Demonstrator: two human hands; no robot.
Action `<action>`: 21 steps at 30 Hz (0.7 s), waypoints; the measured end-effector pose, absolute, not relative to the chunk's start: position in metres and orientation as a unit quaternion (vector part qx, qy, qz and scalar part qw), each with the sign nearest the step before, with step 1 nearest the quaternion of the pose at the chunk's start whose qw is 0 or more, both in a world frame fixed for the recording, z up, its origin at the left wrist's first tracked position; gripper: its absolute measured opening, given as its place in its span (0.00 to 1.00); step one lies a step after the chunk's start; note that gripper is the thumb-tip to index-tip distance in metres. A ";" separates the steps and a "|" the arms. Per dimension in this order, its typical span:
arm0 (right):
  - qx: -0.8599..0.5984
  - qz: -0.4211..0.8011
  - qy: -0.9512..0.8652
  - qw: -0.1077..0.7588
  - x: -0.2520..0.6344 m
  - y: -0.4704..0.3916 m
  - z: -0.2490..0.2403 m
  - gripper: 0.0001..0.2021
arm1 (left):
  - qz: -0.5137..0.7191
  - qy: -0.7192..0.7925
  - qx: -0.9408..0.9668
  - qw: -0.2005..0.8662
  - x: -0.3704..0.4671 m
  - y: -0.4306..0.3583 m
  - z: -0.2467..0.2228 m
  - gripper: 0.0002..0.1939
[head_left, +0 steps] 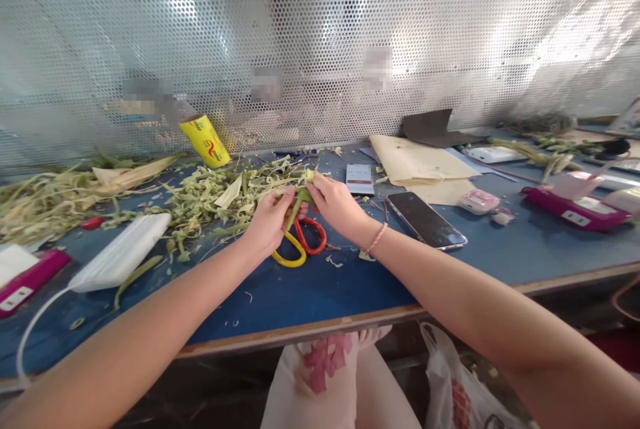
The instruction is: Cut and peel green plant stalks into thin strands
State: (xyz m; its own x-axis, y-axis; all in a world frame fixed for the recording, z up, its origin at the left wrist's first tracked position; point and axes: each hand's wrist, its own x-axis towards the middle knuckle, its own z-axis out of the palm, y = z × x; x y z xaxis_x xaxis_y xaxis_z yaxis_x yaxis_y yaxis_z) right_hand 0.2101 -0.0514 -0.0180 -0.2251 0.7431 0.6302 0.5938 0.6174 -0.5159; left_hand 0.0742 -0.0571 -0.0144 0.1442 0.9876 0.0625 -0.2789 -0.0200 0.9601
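Observation:
Over the middle of the table, both of my hands meet around a green stem-like piece (297,205) with a pale, yellowish top. It looks like plant material, but its exact kind is too small to make out. My left hand (270,219) pinches its left side, fingers closed. From the right, my right hand (334,201) grips near the pale top, its fingers curled and partly hidden. Just below them lies a pair of scissors (310,237) with one red and one yellow handle loop; the hands and the piece hide its blades. Left of my hands spreads a heap of green plant pieces (200,195).
A yellow tube (206,142) leans by the perforated metal screen (320,35). Right of my hands are a phone (425,219), brown paper (415,159), a pink case (479,201) and a magenta power strip (575,209). A white power bank (120,252) with a cable lies at left.

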 end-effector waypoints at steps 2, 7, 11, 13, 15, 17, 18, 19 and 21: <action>-0.429 0.066 -0.781 0.448 0.211 -0.052 -0.017 0.10 | 0.546 0.357 0.463 0.600 0.075 -0.058 -0.013 0.07; -0.403 0.002 -0.794 0.455 0.210 -0.052 -0.019 0.09 | 0.537 0.373 0.411 0.636 0.078 -0.065 -0.005 0.08; -0.383 -0.014 -0.789 0.481 0.207 -0.054 -0.021 0.09 | 0.560 0.355 0.362 0.655 0.077 -0.066 -0.004 0.10; -0.375 -0.008 -0.781 0.499 0.205 -0.056 -0.022 0.09 | 0.572 0.332 0.354 0.661 0.076 -0.065 -0.006 0.08; -0.369 0.005 -0.775 0.513 0.204 -0.056 -0.022 0.10 | 0.577 0.321 0.367 0.655 0.075 -0.063 -0.008 0.08; -0.369 0.014 -0.773 0.516 0.203 -0.055 -0.023 0.10 | 0.576 0.329 0.406 0.628 0.074 -0.062 -0.010 0.08; -0.371 0.015 -0.773 0.513 0.204 -0.055 -0.023 0.11 | 0.573 0.339 0.434 0.607 0.074 -0.061 -0.010 0.08; -0.375 0.013 -0.775 0.508 0.204 -0.054 -0.023 0.11 | 0.567 0.353 0.463 0.583 0.073 -0.061 -0.009 0.09; -0.386 0.004 -0.779 0.493 0.205 -0.053 -0.023 0.11 | 0.544 0.385 0.523 0.531 0.071 -0.061 -0.008 0.10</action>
